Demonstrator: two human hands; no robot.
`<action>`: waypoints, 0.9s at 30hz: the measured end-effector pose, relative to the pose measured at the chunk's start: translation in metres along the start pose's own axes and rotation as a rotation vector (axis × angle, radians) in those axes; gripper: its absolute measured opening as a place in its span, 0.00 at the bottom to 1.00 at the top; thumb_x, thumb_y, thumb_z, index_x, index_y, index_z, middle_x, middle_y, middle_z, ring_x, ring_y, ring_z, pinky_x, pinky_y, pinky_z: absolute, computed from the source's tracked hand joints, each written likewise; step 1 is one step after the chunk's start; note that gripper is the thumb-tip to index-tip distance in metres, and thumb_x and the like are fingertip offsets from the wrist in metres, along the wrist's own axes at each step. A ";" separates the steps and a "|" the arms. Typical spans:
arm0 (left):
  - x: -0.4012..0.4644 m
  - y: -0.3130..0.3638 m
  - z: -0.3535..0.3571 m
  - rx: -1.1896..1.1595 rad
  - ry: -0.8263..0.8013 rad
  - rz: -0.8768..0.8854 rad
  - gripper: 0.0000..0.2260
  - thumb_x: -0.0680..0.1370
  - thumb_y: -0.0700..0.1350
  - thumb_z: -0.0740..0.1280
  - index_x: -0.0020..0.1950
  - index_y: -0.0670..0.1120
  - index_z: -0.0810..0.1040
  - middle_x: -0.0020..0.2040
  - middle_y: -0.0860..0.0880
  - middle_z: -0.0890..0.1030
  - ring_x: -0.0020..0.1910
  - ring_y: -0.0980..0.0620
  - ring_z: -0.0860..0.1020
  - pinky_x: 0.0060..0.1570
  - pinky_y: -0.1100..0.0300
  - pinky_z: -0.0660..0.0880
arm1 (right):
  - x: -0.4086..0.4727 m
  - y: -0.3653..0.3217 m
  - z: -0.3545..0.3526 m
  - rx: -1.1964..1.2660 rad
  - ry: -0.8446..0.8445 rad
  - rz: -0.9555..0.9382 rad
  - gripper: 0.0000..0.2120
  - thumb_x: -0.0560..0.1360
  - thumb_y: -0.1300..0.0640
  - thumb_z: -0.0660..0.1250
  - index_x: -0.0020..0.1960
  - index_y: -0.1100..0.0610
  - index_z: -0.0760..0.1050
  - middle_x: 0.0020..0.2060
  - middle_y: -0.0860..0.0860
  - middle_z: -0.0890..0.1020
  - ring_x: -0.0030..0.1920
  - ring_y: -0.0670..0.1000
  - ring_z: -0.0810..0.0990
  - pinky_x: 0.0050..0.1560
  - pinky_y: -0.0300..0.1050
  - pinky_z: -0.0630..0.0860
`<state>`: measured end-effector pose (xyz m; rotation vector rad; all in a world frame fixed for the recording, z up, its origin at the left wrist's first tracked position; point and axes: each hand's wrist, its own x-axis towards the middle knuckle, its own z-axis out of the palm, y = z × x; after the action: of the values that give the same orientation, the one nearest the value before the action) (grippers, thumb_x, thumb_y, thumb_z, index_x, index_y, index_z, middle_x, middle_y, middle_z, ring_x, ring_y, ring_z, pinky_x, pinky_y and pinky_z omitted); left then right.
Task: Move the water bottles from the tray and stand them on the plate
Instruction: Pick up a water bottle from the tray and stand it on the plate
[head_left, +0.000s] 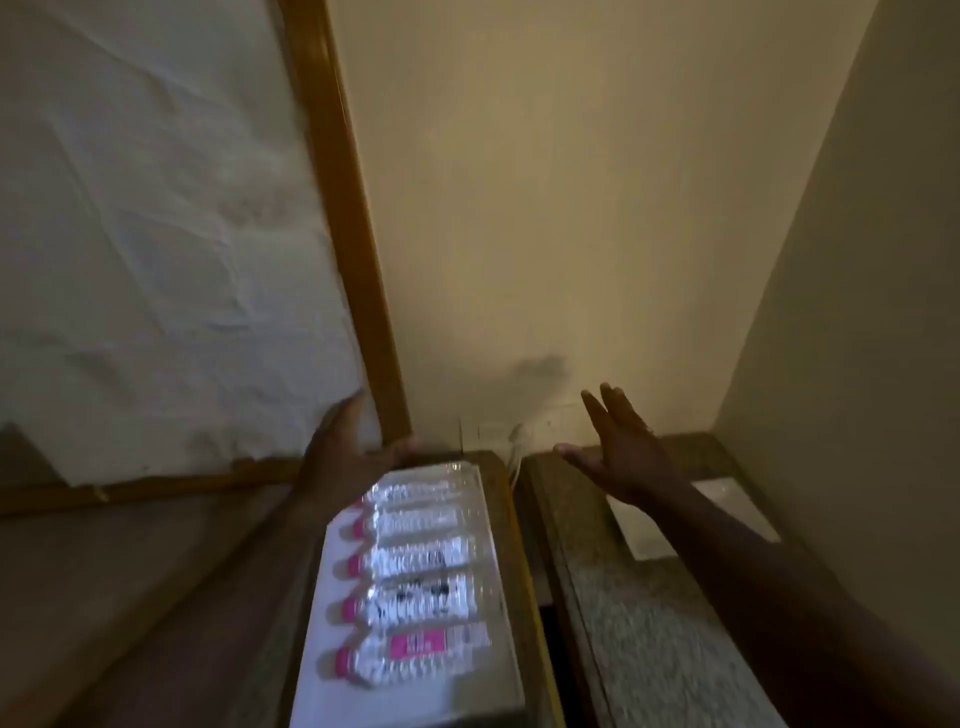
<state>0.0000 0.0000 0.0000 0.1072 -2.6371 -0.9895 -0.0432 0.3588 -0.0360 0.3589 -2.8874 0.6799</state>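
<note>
Dim, warm light covers a narrow corner with two raised ledges running away from the camera, and the whole view is motion-blurred. Nearest the camera, on the left ledge, lies a white tray (322, 670). Five water bottles (415, 603) lie on their sides across the tray in a single row, one behind the other. Each bottle is clear plastic with a pink cap pointing left; the nearest one carries a pink label. All five bottles are on the tray and none is upright.

To the right, across a dark gap, runs a speckled stone counter (654, 649). Farther along this counter sits a flat white rectangular item, probably the plate (737, 499), though blur and the forearm crossing it prevent a firm reading. Nothing stands on its visible part.

Beyond the far end of the tray, the left hand (343, 447) is raised, palm turned inward, fingers loosely curved and spread apart. It holds nothing and touches no bottle. The right hand (618, 447) hovers above the far part of the stone counter, fingers extended and fanned, thumb out to the left, also empty.

Behind the left hand, a wooden frame (353, 249) borders a wrinkled white sheet (156, 234). Plain cream walls (571, 182) close off the corner behind both hands.
</note>
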 end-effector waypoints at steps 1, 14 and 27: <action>-0.011 -0.004 0.007 0.000 -0.023 0.042 0.45 0.61 0.75 0.67 0.70 0.49 0.71 0.68 0.44 0.74 0.64 0.45 0.74 0.59 0.52 0.72 | -0.010 0.005 0.007 -0.012 -0.050 0.028 0.49 0.69 0.22 0.51 0.80 0.48 0.44 0.80 0.52 0.43 0.79 0.52 0.41 0.74 0.63 0.53; -0.166 -0.083 0.060 0.371 -0.506 0.093 0.38 0.64 0.70 0.71 0.69 0.53 0.73 0.68 0.54 0.74 0.67 0.52 0.70 0.66 0.58 0.64 | -0.149 0.076 0.133 -0.166 -0.447 0.223 0.37 0.77 0.31 0.54 0.79 0.50 0.51 0.80 0.57 0.49 0.78 0.60 0.49 0.71 0.63 0.63; -0.130 -0.040 0.024 0.395 -0.619 0.064 0.31 0.63 0.58 0.77 0.63 0.56 0.74 0.58 0.55 0.80 0.53 0.54 0.78 0.44 0.63 0.72 | -0.171 0.088 0.155 -0.296 -0.557 0.170 0.37 0.80 0.34 0.50 0.80 0.51 0.41 0.79 0.59 0.39 0.78 0.60 0.38 0.75 0.61 0.46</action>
<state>0.1134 0.0078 -0.0783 -0.2306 -3.3460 -0.5172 0.0827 0.3979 -0.2444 0.3018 -3.5121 0.1735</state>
